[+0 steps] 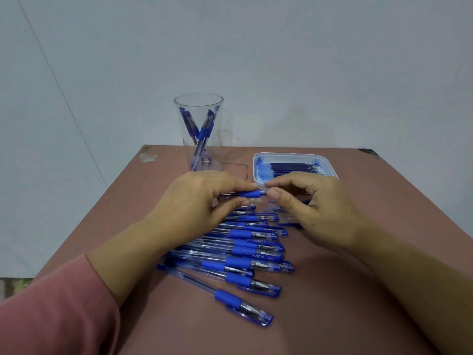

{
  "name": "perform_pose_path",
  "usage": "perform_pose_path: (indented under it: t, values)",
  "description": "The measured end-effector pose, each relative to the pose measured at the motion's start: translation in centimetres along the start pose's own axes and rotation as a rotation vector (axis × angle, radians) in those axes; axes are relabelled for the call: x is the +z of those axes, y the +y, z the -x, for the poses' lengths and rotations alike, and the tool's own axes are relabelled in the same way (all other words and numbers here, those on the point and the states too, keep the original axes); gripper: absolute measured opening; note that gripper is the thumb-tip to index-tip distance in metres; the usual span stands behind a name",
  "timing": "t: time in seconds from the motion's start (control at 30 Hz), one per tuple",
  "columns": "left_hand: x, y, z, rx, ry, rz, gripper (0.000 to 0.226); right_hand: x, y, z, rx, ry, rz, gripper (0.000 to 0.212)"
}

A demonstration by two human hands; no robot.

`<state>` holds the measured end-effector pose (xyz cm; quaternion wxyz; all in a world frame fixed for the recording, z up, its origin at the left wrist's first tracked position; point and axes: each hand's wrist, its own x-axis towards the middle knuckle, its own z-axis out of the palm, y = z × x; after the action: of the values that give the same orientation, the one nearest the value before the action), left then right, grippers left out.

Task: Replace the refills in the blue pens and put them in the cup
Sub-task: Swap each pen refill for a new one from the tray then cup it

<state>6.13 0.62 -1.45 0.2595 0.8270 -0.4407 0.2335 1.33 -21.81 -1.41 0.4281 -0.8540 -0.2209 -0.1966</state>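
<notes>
Head view: at frame centre I see the left hand (202, 201) pinching a blue pen (249, 193) by its grip, while the right hand (307, 208) pinches its tip. Below them, capped blue pens (245, 254) lie in a row on the brown table (332, 290). At upper centre a clear cup (199, 131) holds pens. To its right is a white tray (291, 155) of refills (291, 167).

The surface (332, 303) is reddish brown, the wall (307, 60) behind it pale grey-blue. The loose pens (240, 257) have clear barrels, blue grips and translucent blue caps; the pen (249, 193) in the fingers (238, 187) shows a blue grip and a silvery tip. The cup (199, 103) is clear plastic. The tray (256, 175) is white, smeared with blue ink, and holds dark navy refills (289, 168). The sleeve (51, 316) is dusty pink.
</notes>
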Motion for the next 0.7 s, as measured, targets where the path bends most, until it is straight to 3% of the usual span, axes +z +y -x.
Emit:
perform_pose_path:
  t: [0.43, 0.53, 0.7]
  values:
    - [0.09, 0.13, 0.09, 0.001, -0.011, -0.004, 0.032, 0.31, -0.14, 0.01, -0.014, -0.035, 0.031, 0.013]
    - [0.10, 0.04, 0.13, -0.012, -0.011, -0.052, 0.033, 0.22, -0.18, 0.12, 0.028, -0.030, -0.024, 0.022]
    - [0.21, 0.11, 0.22, 0.019, 0.004, -0.173, 0.032, 0.64, -0.12, -0.08, 0.026, -0.007, 0.041, 0.016]
